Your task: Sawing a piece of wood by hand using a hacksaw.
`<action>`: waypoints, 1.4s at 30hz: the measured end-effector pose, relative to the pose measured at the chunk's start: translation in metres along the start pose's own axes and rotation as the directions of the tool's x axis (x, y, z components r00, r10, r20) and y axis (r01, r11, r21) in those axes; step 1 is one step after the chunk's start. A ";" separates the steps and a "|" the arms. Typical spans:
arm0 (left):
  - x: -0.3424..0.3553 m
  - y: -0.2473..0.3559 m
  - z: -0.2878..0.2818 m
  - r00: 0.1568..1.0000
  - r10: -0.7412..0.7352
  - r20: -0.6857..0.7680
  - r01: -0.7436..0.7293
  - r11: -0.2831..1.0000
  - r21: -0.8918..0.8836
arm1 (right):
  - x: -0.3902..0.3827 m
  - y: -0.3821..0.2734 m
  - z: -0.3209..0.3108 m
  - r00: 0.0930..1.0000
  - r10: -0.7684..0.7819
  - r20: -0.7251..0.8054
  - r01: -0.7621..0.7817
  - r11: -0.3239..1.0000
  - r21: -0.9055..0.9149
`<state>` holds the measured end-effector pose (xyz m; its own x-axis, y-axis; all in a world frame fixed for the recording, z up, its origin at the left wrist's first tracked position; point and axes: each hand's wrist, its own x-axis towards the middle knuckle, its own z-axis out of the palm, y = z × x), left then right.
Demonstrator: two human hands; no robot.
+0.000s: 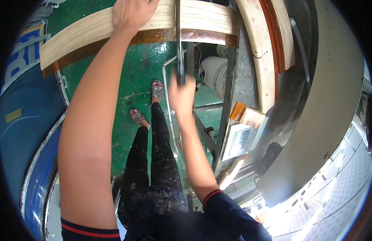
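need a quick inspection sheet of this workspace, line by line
surface: green painted floor, scuffed, with a grey metal frame stand on it
job's things: pale wooden plank with a brown glossy edge, lying across the top of the view; long thin dark metal blade standing across it
clutter: second curved pale wooden board and a small brown-edged wood offcut on the stand
hands: left hand pressed flat on the plank; right hand closed around the blade's lower end
cables: thin dark wires beside a white cylinder under the stand
surroundings: blue curved drum to the left, large grey curved wall to the right
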<state>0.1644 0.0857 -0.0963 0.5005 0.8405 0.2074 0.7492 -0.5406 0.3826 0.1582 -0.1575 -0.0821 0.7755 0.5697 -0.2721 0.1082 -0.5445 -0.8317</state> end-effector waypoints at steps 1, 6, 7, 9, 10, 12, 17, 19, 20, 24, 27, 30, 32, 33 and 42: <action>0.001 0.001 -0.001 1.000 -0.002 0.001 0.002 1.000 0.006 | 0.031 -0.021 0.008 0.994 0.108 -0.004 -0.108 0.994 -0.024; -0.005 -0.007 -0.002 0.998 -0.012 0.061 0.009 0.999 0.046 | 0.018 -0.027 0.010 0.996 0.085 -0.004 -0.085 0.996 0.009; 0.000 -0.007 -0.001 1.000 0.006 -0.018 -0.006 0.999 0.052 | -0.012 0.003 0.000 0.999 0.048 0.023 -0.047 0.998 -0.047; 0.004 0.004 -0.001 0.998 -0.019 0.052 0.018 1.000 0.025 | -0.095 0.051 -0.024 0.999 0.037 -0.003 -0.037 0.997 -0.075; 0.006 0.007 -0.001 0.999 0.002 0.043 -0.002 1.000 0.006 | -0.133 0.070 -0.036 0.997 0.082 -0.016 -0.083 0.992 -0.096; 0.003 0.004 -0.001 0.999 0.005 0.035 -0.006 1.000 0.028 | -0.161 0.076 -0.048 0.983 0.184 0.014 -0.181 0.975 -0.128; 0.002 -0.002 0.000 0.999 0.042 -0.014 -0.042 0.999 -0.003 | -0.061 0.028 -0.013 0.998 0.062 0.010 -0.062 0.998 -0.015; 0.003 0.004 -0.001 1.000 0.031 0.002 -0.031 0.999 -0.010 | 0.014 -0.008 0.004 0.999 0.051 -0.007 -0.051 0.999 -0.004; 0.003 -0.002 -0.003 0.999 0.016 0.028 -0.016 1.000 0.012 | 0.031 -0.027 0.014 0.992 0.128 -0.004 -0.128 0.992 -0.017; 0.002 -0.010 0.000 0.999 -0.015 0.029 0.014 0.999 0.040 | -0.036 0.001 0.002 0.994 0.107 0.010 -0.107 0.994 0.002; 0.012 -0.003 0.006 0.968 -0.058 0.243 0.047 0.998 0.050 | -0.133 0.067 -0.035 0.981 0.194 -0.016 -0.194 0.971 -0.139; 0.007 -0.018 0.007 0.978 -0.059 0.202 0.044 0.996 0.075 | -0.134 0.051 -0.031 0.947 0.320 0.039 -0.314 0.943 -0.106; 0.005 -0.017 0.006 0.981 -0.054 0.184 0.043 0.997 0.064 | -0.078 0.022 -0.013 0.979 0.205 0.021 -0.203 0.978 -0.055; 0.008 -0.007 0.004 0.971 -0.058 0.232 0.049 0.998 0.042 | -0.033 0.009 -0.014 0.989 0.134 0.060 -0.128 0.988 -0.092; 0.013 -0.007 -0.003 0.959 -0.060 0.276 0.055 0.998 0.027 | 0.018 -0.095 -0.036 0.985 0.068 0.156 -0.083 0.992 0.093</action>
<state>0.1644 0.1001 -0.0940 0.5547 0.8289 -0.0724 0.7869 -0.4943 0.3693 0.1846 -0.1179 0.0092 0.6746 0.6205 -0.4000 -0.0151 -0.5301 -0.8478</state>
